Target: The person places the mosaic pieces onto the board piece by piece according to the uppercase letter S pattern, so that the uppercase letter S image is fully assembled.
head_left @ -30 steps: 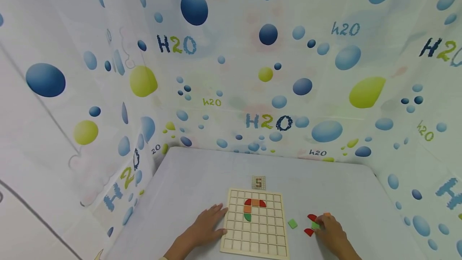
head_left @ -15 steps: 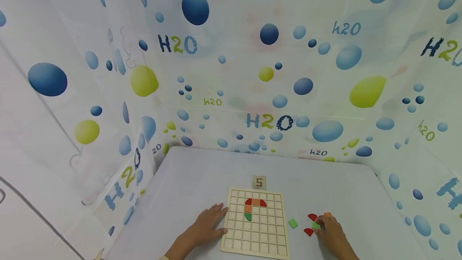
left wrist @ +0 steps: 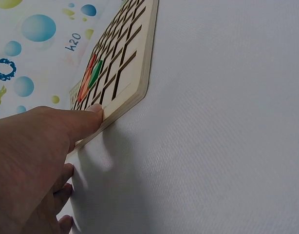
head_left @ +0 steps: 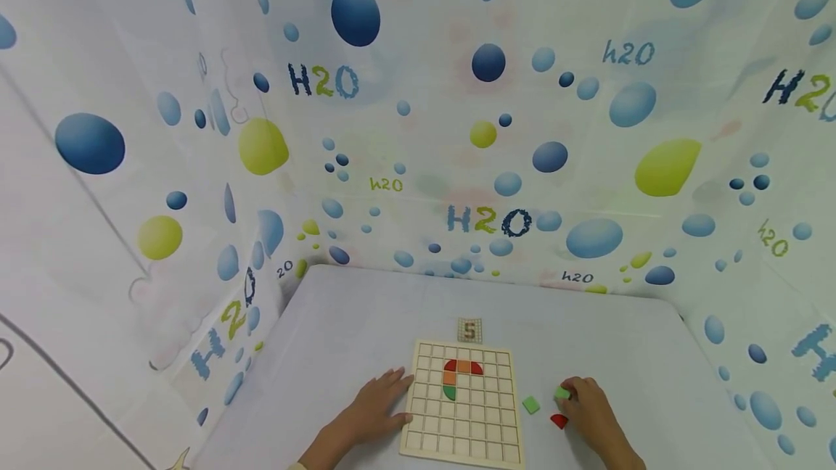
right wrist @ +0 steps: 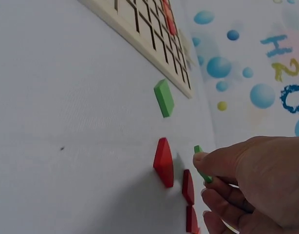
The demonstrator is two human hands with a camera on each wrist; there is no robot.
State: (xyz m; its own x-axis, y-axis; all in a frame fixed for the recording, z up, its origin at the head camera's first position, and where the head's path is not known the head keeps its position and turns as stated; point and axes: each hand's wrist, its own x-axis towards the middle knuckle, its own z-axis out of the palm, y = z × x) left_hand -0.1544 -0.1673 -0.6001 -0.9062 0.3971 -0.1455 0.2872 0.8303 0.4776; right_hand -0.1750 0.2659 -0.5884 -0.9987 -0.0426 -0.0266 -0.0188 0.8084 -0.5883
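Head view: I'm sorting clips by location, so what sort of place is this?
Probably a screened-off tabletop work area: H2O-printed sheeting hangs behind a pale table, which holds a gridded board.

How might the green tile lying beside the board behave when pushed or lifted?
The green tile would probably slide rather than roll, since it lies flat and has straight edges. It looks stiff, given its crisp corners. Small next to the board, it is likely light.
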